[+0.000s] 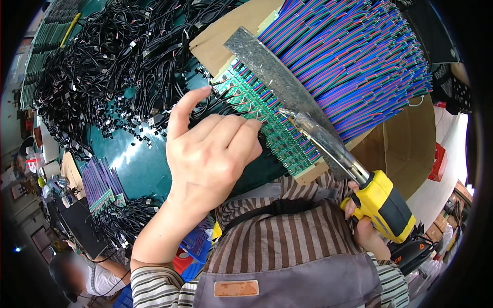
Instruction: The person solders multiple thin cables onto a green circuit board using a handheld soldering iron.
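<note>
Yellow-and-black plastic filled the grip of the right hand, its fingers closed around the handle of a soldering gun between four and five o'clock from the row of green circuit boards. From there the gun's shaft slanted toward ten o'clock, bringing its tip over the boards, though whether the two touched could not be told. The left hand arched in from about eight o'clock, one finger stretched out and the others bent close over the row; whether that grip pinched a lead was hidden. Good work at this point seemed to call for settling a lead flat against its joint first, touching the heat there only briefly, and guarding the left fingertips, which were near the hot end. Along the one o'clock side, a flat grey bar lay across the blue, red and green wires that fanned out toward two o'clock; it probably steadied the row, so it was best left unbumped. Beyond, a cardboard box stood at three o'clock, while black cables lay heaped at ten on the green counter, where a tangle could have tugged a fresh joint.
</note>
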`<control>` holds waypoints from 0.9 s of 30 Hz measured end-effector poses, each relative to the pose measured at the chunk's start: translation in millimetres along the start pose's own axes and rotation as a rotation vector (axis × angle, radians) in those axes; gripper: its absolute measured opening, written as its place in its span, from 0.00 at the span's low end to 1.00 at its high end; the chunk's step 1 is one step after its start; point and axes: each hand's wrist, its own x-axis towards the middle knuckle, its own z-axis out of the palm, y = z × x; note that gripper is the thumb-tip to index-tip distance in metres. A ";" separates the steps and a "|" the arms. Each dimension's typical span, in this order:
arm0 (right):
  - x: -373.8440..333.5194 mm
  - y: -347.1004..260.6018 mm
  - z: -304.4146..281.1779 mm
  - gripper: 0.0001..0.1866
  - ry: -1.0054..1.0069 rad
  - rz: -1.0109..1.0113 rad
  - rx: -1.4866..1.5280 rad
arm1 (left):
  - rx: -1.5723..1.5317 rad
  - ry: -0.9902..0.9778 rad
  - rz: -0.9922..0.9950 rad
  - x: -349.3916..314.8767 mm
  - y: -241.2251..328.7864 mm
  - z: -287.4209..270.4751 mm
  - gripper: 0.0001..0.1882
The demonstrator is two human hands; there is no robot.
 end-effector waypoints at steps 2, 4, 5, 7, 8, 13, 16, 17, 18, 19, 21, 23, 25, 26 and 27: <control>-1.7 2.1 -3.2 0.10 -0.018 0.000 -0.030 | 0.093 -0.035 -0.022 3.4 1.6 -0.7 0.06; -5.5 7.8 -7.0 0.11 -0.049 -0.021 -0.050 | 0.055 -0.041 -0.055 7.1 -0.2 -0.4 0.05; -5.0 7.5 -6.5 0.11 -0.049 -0.021 -0.049 | 0.017 -0.046 -0.089 9.0 -1.1 -0.5 0.05; -3.8 5.5 -5.2 0.10 -0.035 -0.011 -0.023 | 0.017 -0.064 -0.102 11.7 -1.8 -0.8 0.06; -4.6 6.0 -5.8 0.10 -0.035 -0.010 -0.024 | 0.001 -0.075 -0.116 12.0 -2.3 -0.5 0.05; -9.1 6.3 -10.8 0.12 -0.056 -0.005 -0.165 | -0.020 -0.055 -0.107 11.4 -6.3 3.4 0.05; -6.1 -1.4 -8.4 0.14 -0.096 0.038 -0.243 | 0.001 -0.029 -0.078 9.5 -5.9 3.5 0.05; -3.6 -4.2 -7.5 0.14 -0.096 0.038 -0.243 | 0.000 -0.014 -0.068 9.0 -5.6 3.8 0.05; -0.3 -7.6 -6.5 0.15 -0.111 0.023 -0.276 | -0.002 0.001 -0.058 8.7 -5.7 3.8 0.05; 1.4 -9.2 -6.0 0.15 -0.126 0.008 -0.310 | -0.003 0.002 -0.058 8.4 -6.2 3.9 0.05; -6.3 0.9 -9.3 0.16 -0.137 -0.008 -0.307 | -0.021 0.014 -0.037 7.1 -8.2 3.7 0.05; -7.4 1.3 -9.2 0.16 -0.148 -0.024 -0.307 | -0.042 0.018 -0.038 6.4 -10.2 3.9 0.06; 0.4 -8.6 -5.1 0.16 -0.139 0.012 -0.300 | -0.056 0.018 -0.038 5.4 -10.3 4.5 0.06; 6.0 -14.9 -2.2 0.16 -0.138 0.013 -0.299 | -0.058 0.013 -0.041 4.5 -10.0 4.9 0.06; 13.1 -22.2 1.5 0.16 -0.135 0.019 -0.321 | -0.059 0.009 -0.047 3.3 -10.4 4.9 0.06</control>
